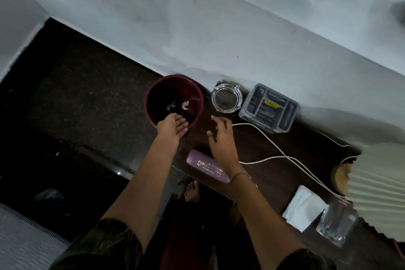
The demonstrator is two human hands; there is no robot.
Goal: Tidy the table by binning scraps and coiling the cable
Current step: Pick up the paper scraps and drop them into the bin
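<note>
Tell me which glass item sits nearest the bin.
The round glass ashtray, right beside the maroon bin; the drinking glass stands far off near the folded white napkin.

Guest room: lamp (377, 182), ashtray (226, 98), bin (175, 76).

One head-worn wide-angle view looks steeply down from above the bench (258, 144), close to it, tilted so the wall (197, 28) runs diagonally; floor (76, 105) fills the left.
</note>
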